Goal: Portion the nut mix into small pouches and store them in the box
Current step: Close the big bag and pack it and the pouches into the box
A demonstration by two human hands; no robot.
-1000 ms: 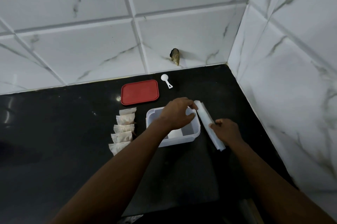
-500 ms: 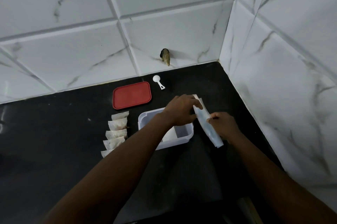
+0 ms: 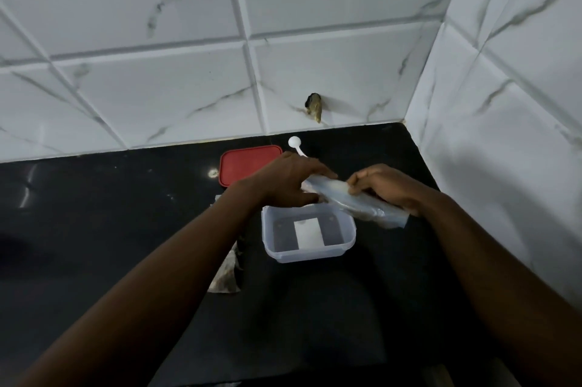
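A clear plastic box (image 3: pixel 310 252) stands open on the black counter with a white patch on its floor. Above its far rim both hands hold a rolled clear plastic bag (image 3: pixel 352 200). My left hand (image 3: pixel 291 180) grips the bag's left end. My right hand (image 3: pixel 385 186) pinches its middle and right part. Filled small pouches (image 3: pixel 226 273) lie left of the box, mostly hidden behind my left forearm. The red lid (image 3: pixel 244 161) lies at the back, partly covered by my left hand.
A white scoop (image 3: pixel 296 145) lies by the back wall, right of the lid. Tiled walls close the counter at the back and on the right. A dark chipped hole (image 3: pixel 314 106) shows in the back wall tile.
Both hands have lifted the rolled bag from the counter right of the box and turned it crosswise over the box's far edge. The camera has moved closer.
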